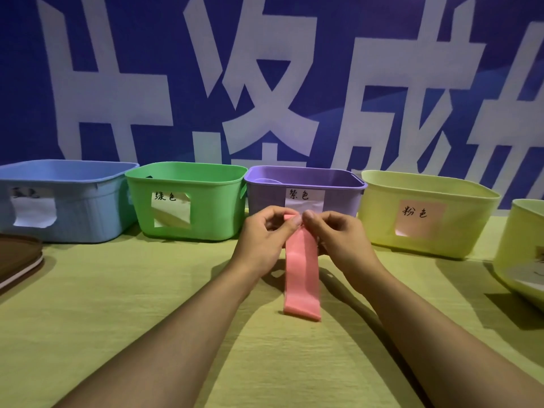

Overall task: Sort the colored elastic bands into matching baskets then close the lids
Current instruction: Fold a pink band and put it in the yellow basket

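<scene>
A pink elastic band [302,275] hangs flat in front of the purple basket [265,195], its lower end above the tablecloth. My left hand [265,240] and my right hand [338,237] both pinch its top edge, thumbs almost touching. Along the back stand a blue basket [73,213], a green basket [212,210], the purple one and a pale yellow basket [459,228] with a pink paper label. All baskets stand without lids.
Another pale yellow basket [518,260] sits tilted at the right edge. A brown lid [17,257] lies at the far left. A yellow-green cloth [147,304] covers the table. A blue banner with large white characters [265,83] fills the background.
</scene>
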The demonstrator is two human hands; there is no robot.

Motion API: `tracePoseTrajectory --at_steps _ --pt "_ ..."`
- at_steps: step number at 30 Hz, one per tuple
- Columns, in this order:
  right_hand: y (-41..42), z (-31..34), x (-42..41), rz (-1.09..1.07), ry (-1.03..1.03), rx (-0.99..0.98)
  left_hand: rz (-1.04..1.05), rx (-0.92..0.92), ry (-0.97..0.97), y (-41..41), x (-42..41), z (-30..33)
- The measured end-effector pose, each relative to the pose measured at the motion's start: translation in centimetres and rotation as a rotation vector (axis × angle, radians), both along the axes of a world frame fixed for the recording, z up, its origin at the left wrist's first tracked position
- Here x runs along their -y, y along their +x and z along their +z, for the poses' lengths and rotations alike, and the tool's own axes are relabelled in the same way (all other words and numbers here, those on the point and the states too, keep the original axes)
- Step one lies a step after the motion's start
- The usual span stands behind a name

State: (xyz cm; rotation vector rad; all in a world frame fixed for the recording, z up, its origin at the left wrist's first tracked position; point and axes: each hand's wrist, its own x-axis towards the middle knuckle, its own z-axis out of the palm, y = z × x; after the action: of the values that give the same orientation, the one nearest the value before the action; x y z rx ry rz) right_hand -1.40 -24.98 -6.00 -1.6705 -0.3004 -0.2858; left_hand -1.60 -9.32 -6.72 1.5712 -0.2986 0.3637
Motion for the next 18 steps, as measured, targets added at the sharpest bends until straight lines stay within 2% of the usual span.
tracePoseTrajectory --at_steps 8,13,18 --pt "0.26 -0.24 0.27 0.058 0.005 0.062 -0.026 -0.081 -0.071 -0.26 -0.05 0.38" --pt "0.36 -0.27 0.27 0.089 0.005 0.087 -0.007 -0.177 0.029 -0.34 -0.13 0.27" --pt "0.42 -0.33 0.37 0.105 0.016 0.096 0.006 -0.158 0.009 -0.35 0.02 0.24"
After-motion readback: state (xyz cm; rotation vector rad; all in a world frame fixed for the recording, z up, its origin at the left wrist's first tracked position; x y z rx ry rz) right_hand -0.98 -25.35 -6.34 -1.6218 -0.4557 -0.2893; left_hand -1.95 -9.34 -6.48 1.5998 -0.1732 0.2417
